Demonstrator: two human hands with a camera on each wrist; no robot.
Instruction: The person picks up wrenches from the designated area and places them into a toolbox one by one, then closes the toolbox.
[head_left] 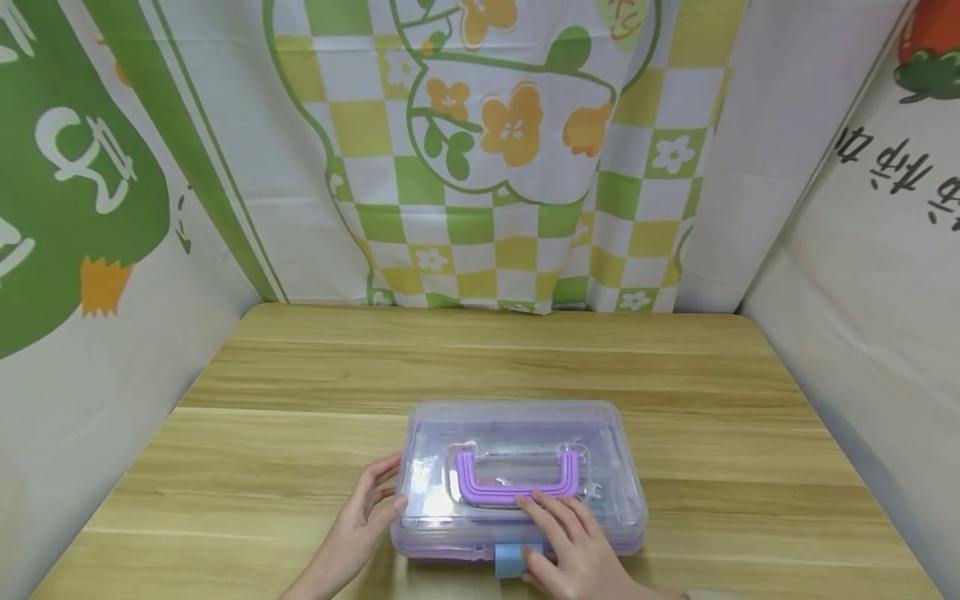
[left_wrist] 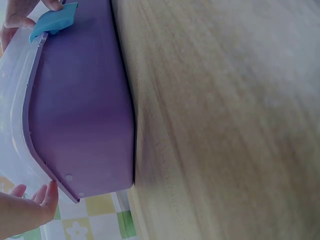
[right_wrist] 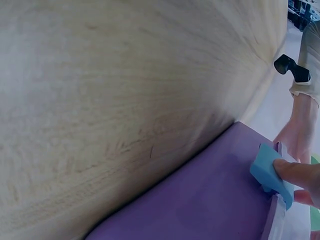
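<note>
A plastic storage box (head_left: 517, 533) has a clear lid (head_left: 525, 425), a purple base (left_wrist: 85, 110) and a purple carry handle (head_left: 517, 493) lying flat on top. On its front edge a blue latch (head_left: 510, 561) tilts outward. The right hand (head_left: 573, 546) has its thumb on this latch, also visible in the right wrist view (right_wrist: 272, 172), while other fingers rest on the lid by the handle. At the box's left side, the left hand (head_left: 360, 521) touches the lid's edge with loosely bent fingers. Small items inside show faintly through the lid.
The box stands on a wooden table (head_left: 225, 467) near its front. A patterned curtain (head_left: 495, 242) hangs along the back edge, and white printed cloths (head_left: 885, 333) flank both sides. A black device (right_wrist: 292, 67) sits on the sleeve in the right wrist view.
</note>
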